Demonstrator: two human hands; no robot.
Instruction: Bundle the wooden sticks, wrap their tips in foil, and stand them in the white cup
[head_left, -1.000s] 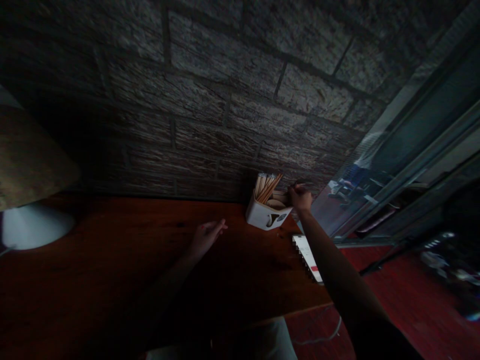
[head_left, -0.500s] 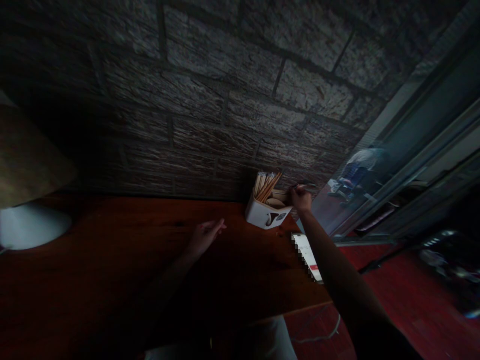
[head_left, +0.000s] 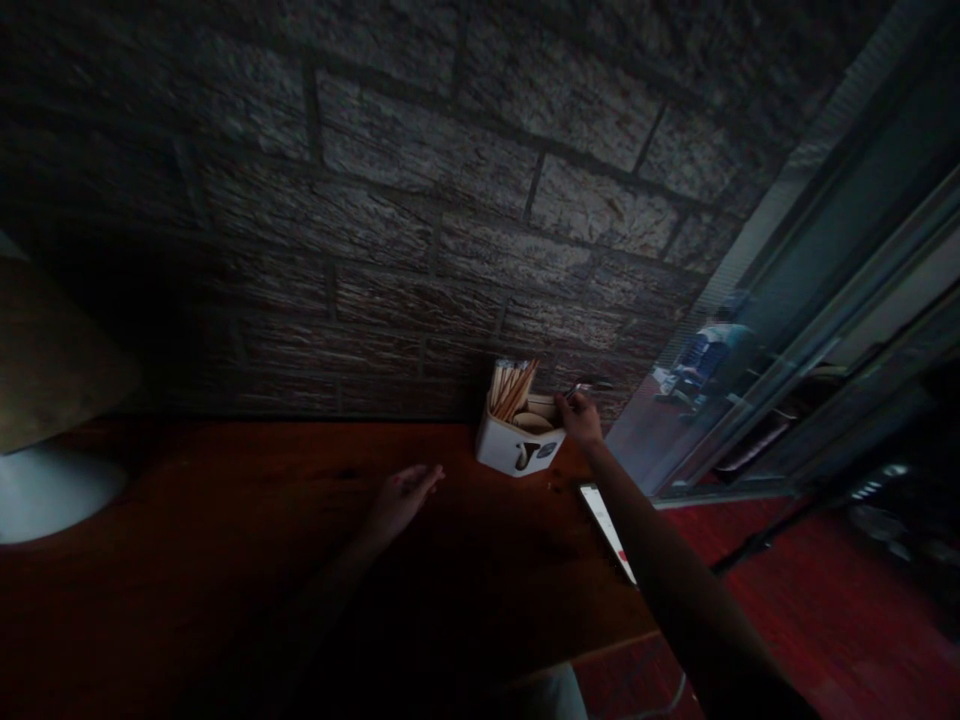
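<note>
Item, right hand: fingers closed around a thin item, dark and slightly glossy; from my remote view I cannot tell what it is. It is held at the box's far right corner; whether the knuckles touch the rim, I cannot tell. The pinch looks chosen to keep the item's far end free.

Item, left hand: released, fingers loosely spread, nothing in it; near the desk, perhaps only for balance.

Item, box: white, smooth, angular, with dark printed marks; upright on the desk near the wall, probably out of the way.

Item, sticks: slender, tan, leaning in the box, being taller than its walls.

Item, phone: flat, screen lit, beside the right forearm.

Surfaces: reddish-brown desk, rough grey blocks.
</note>
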